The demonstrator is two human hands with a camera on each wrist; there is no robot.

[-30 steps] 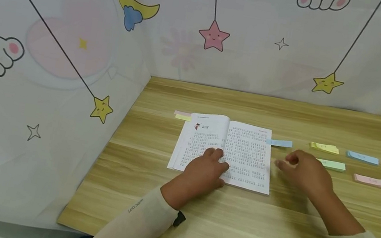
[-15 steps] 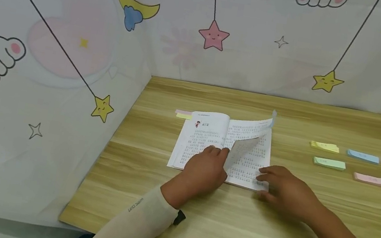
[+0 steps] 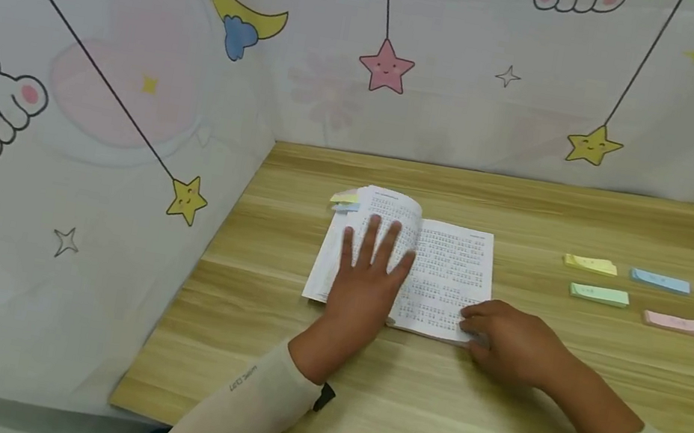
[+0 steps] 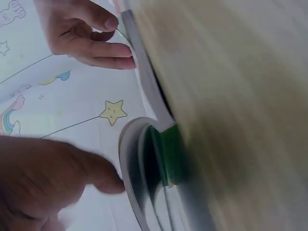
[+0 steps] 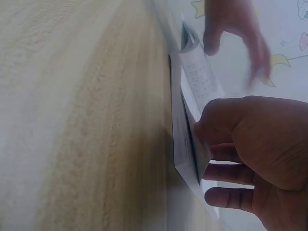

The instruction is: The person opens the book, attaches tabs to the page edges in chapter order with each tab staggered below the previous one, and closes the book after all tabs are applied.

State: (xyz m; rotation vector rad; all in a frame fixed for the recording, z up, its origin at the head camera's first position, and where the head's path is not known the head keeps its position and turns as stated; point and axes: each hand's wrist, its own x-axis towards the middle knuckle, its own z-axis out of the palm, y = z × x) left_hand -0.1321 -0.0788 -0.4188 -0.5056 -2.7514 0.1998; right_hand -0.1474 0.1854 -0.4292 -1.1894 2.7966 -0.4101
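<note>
An open book (image 3: 449, 278) with printed pages lies on the table. My left hand (image 3: 365, 291), fingers spread and straight, rests over its left page. Pink, yellow and blue sticky tabs (image 3: 345, 208) stick out at the book's upper left edge. At the lower right corner, my right hand (image 3: 511, 341) pinches page edges (image 5: 202, 151); the right wrist view has them lifted between thumb and fingers. In the left wrist view the left thumb lies against curved pages (image 4: 132, 163) near the spine, where a green patch of cover (image 4: 171, 149) shows.
Right of the book, on the wooden table (image 3: 558, 432), lie small stacks of sticky notes: yellow (image 3: 590, 265), blue (image 3: 660, 281), green (image 3: 599, 295) and pink (image 3: 677, 323). A patterned white cloth (image 3: 443, 126) hangs behind and to the left.
The page with the blue tab has turned from right to left. My left hand has spread over the left side, and my right hand has moved down-left onto the book's lower right corner.
</note>
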